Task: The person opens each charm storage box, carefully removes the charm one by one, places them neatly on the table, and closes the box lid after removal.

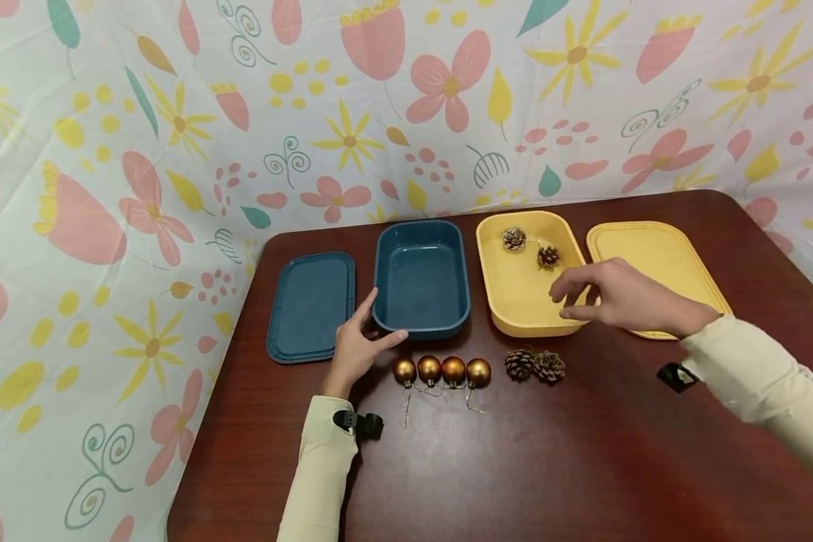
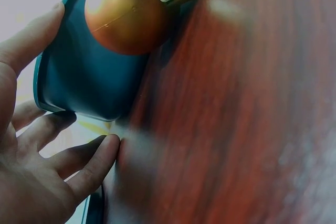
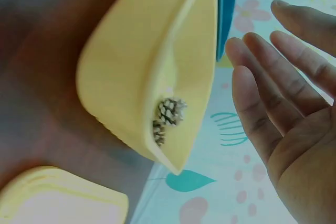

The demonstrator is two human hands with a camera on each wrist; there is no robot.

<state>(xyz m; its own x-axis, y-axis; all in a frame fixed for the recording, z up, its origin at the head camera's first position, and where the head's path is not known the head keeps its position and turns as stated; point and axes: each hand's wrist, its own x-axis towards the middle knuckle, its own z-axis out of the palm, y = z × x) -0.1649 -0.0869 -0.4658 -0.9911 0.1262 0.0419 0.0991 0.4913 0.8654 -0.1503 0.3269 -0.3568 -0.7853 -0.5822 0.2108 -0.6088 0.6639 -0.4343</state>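
My left hand rests at the near left corner of a blue container. Its thumb touches the rim, and the other fingers spread along the side. Over the right edge of a yellow container hovers my right hand, fingers loosely bent and nothing held. Two pine cones lie inside that container, one pine cone at the back and another pine cone nearer the right wall. In front of the blue container, several gold Christmas baubles form a row with strings toward me.
Two more pine cones sit side by side in front of the yellow container. A blue lid lies at the left and a yellow lid at the right. Behind the dark wooden table hangs a flowered cloth.
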